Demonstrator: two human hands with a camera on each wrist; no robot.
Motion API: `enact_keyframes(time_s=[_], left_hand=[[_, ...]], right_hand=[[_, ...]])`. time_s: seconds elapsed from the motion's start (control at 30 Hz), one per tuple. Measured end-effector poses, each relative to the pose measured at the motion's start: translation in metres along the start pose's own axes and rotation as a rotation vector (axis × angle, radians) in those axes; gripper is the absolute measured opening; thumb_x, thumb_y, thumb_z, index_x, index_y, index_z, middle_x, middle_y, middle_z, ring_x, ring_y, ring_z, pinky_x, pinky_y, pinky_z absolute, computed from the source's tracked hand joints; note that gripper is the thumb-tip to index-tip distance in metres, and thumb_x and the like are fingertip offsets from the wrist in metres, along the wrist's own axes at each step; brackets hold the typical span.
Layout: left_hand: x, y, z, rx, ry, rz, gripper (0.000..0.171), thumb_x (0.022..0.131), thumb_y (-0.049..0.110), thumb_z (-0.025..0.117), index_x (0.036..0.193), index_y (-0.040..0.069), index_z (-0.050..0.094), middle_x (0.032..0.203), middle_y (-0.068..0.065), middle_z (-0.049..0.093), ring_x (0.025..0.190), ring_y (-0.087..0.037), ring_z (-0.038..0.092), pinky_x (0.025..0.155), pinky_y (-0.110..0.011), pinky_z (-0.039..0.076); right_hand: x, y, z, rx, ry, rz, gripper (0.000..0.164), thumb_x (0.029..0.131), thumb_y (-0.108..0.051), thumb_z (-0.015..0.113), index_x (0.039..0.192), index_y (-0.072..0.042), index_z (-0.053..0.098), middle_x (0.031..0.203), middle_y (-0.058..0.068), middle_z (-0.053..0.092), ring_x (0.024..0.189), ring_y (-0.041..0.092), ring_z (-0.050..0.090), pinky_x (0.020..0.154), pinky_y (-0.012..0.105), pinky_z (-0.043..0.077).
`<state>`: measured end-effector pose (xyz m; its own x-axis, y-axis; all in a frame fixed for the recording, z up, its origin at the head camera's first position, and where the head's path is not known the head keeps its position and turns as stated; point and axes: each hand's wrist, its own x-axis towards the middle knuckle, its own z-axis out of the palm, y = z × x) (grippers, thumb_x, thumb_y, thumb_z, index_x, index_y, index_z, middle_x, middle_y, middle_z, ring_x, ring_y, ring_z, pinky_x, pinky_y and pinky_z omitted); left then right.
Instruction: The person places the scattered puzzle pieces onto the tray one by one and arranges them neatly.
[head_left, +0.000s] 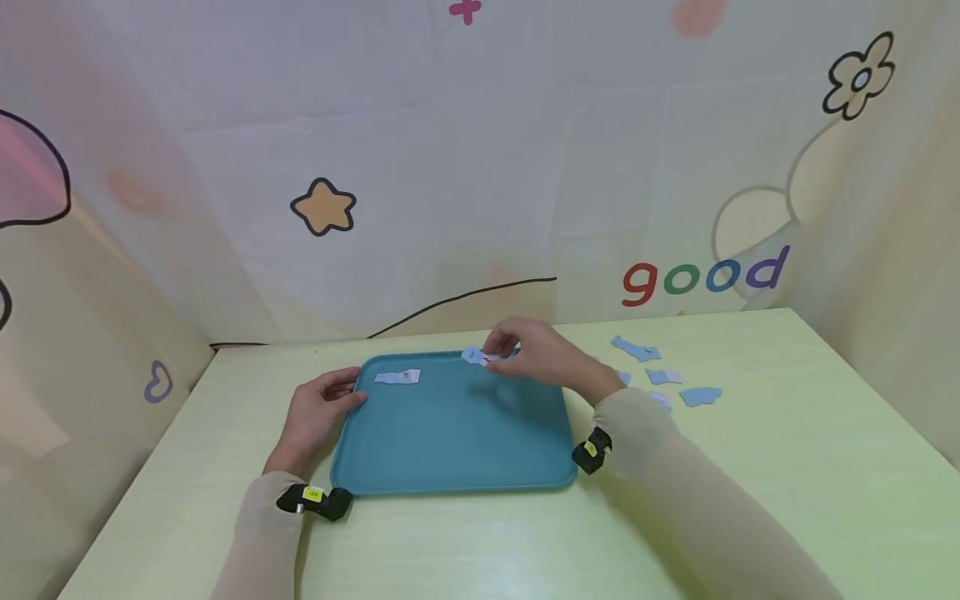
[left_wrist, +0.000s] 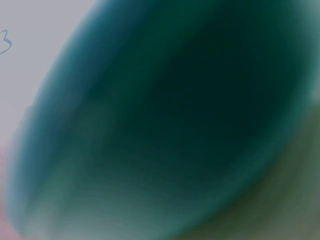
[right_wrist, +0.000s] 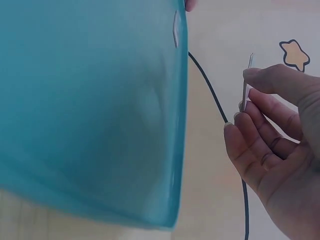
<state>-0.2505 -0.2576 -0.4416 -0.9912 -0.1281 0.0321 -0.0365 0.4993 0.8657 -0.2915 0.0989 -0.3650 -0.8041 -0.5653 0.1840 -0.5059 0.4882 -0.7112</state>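
Flat pale-blue piece [head_left: 472, 356], pinched in right grip [head_left: 528, 348]; tray [head_left: 450, 450] below.
Probably light, stiff, creasable; best taken by edges. Left grip [head_left: 318, 411] touches tray rim; closure unclear.

A pale yellowish table [head_left: 450, 550] carries a blue tray [head_left: 450, 442] and, to its right, several scattered flat light-blue pieces [head_left: 701, 397].
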Motion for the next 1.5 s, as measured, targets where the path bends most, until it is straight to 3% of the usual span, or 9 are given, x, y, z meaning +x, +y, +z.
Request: enact_keyframes(time_s=[0.6, 0.83, 1.23, 1.5], left_hand=[[0.001, 0.002, -0.006, -0.016, -0.002, -0.005, 0.049, 0.103, 0.009, 0.071, 0.149, 0.001, 0.059, 0.137, -0.022, 0.064, 0.126, -0.035, 0.061, 0.110, -0.048, 0.050], [0.001, 0.002, -0.005, -0.036, -0.005, -0.010, 0.048, 0.103, 0.008, 0.071, 0.148, 0.000, 0.059, 0.137, -0.021, 0.064, 0.126, -0.034, 0.060, 0.110, -0.046, 0.050], [0.002, 0.001, -0.003, -0.015, -0.005, 0.009, 0.048, 0.102, 0.008, 0.072, 0.148, 0.000, 0.060, 0.135, -0.022, 0.065, 0.125, -0.036, 0.062, 0.109, -0.048, 0.051], [0.001, -0.001, -0.002, -0.045, -0.011, 0.002, 0.047, 0.102, 0.007, 0.072, 0.148, 0.000, 0.060, 0.136, -0.020, 0.065, 0.124, -0.033, 0.061, 0.106, -0.042, 0.053]], right_hand=[[0.031, -0.002, 0.021, -0.003, -0.032, 0.075, 0.021, 0.095, -0.016, 0.081, 0.113, -0.007, 0.074, 0.108, 0.003, 0.071, 0.104, 0.021, 0.065, 0.096, 0.037, 0.056], [0.042, -0.001, 0.030, -0.028, -0.055, 0.064, 0.019, 0.095, -0.012, 0.081, 0.112, -0.005, 0.074, 0.107, 0.005, 0.072, 0.103, 0.021, 0.066, 0.095, 0.035, 0.057], [0.047, -0.004, 0.036, -0.013, -0.078, 0.090, 0.018, 0.096, -0.012, 0.081, 0.111, -0.005, 0.074, 0.105, 0.004, 0.071, 0.101, 0.021, 0.065, 0.093, 0.034, 0.057], [0.050, 0.001, 0.042, -0.003, -0.100, 0.102, 0.017, 0.096, -0.011, 0.080, 0.111, -0.004, 0.074, 0.104, 0.004, 0.071, 0.100, 0.021, 0.064, 0.091, 0.032, 0.057]])
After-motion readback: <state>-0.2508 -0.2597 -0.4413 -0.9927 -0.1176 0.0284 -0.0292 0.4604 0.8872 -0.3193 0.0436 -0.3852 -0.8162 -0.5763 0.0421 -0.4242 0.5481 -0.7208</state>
